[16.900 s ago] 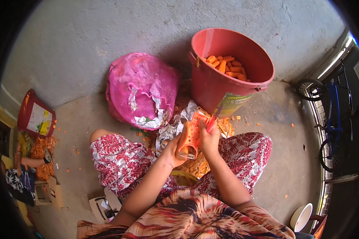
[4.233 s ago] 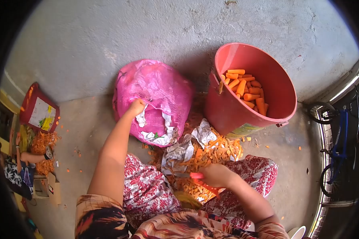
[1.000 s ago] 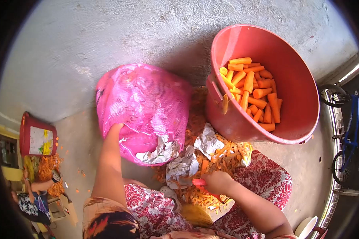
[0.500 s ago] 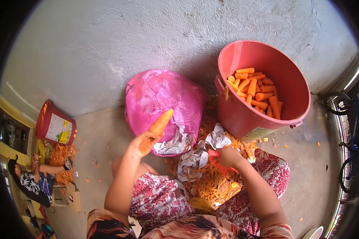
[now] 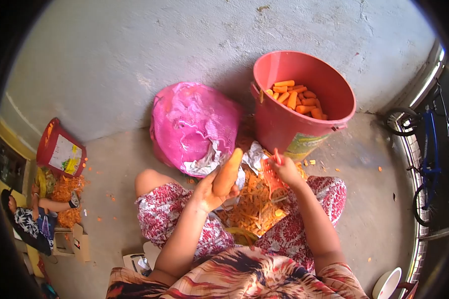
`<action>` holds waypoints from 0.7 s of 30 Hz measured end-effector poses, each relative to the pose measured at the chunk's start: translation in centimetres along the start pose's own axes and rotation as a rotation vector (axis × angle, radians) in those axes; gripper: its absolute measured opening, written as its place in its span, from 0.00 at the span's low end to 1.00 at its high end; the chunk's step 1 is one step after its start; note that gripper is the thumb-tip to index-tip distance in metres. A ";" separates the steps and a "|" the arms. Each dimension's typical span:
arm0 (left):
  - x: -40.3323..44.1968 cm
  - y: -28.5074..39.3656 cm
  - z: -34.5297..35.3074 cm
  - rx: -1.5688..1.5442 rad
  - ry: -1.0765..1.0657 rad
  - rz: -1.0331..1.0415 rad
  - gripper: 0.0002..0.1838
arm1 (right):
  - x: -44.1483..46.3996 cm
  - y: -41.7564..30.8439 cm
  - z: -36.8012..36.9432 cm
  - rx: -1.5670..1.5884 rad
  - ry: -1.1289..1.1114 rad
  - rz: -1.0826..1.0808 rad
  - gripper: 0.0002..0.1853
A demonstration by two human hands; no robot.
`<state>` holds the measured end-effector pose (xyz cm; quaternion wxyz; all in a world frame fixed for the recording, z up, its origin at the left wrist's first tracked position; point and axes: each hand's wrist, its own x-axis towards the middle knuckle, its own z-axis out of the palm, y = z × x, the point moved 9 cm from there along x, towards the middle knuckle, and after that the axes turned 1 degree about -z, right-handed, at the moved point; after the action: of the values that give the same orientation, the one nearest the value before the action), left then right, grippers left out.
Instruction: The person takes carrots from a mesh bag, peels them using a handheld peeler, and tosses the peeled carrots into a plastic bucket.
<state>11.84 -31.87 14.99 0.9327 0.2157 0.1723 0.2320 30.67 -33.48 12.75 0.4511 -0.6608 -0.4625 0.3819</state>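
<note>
An orange carrot (image 5: 227, 173) is gripped near its thick end by my left hand (image 5: 210, 192), its other end pointing up and away. My right hand (image 5: 287, 171) is wrapped round the handle of a red peeler (image 5: 273, 180), a little to the right of the carrot and apart from it. Below both hands, a heap of carrot peelings (image 5: 252, 212) lies between my legs. A pink mesh sack (image 5: 197, 127) with crumpled paper (image 5: 204, 158) at its mouth rests just beyond my left hand. Peeled carrots (image 5: 293, 99) fill the lower part of a red bucket (image 5: 304, 127).
Along the left, another person (image 5: 30, 219) sits beside a second red bucket (image 5: 60, 148), more peelings (image 5: 70, 192) and a cardboard box (image 5: 71, 244). A grey wall (image 5: 134, 60) closes the far side. At right are a bicycle (image 5: 426, 164) and a white basin (image 5: 387, 283).
My left hand has brought the carrot right and lower, in between my knees. The peeler in my right hand has come up and turned more upright. The view has shifted slightly.
</note>
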 end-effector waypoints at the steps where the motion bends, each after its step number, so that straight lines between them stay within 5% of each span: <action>1: 0.0 -1.0 -0.4 -0.041 0.086 -0.017 0.21 | -0.7 -0.9 -0.5 0.075 0.086 0.040 0.10; 8: 1.4 -6.8 -2.1 -0.097 0.096 -0.119 0.19 | -5.1 -3.1 -1.0 0.702 0.434 -0.051 0.12; 11: 1.2 -7.6 -1.3 -0.141 0.250 -0.081 0.18 | -6.3 -3.6 -0.1 0.559 0.520 -0.070 0.12; 14: 2.0 -8.8 -1.6 -0.149 0.097 -0.130 0.18 | -7.1 -4.5 0.4 0.491 0.550 -0.073 0.13; 21: 1.1 -8.5 -0.3 -0.160 0.169 -0.032 0.18 | -7.8 -5.5 0.7 0.358 0.557 -0.058 0.13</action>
<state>15.69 -37.99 10.37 0.9327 0.1175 0.2345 0.2475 26.38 -39.82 18.47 0.6799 -0.6367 -0.2654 0.2487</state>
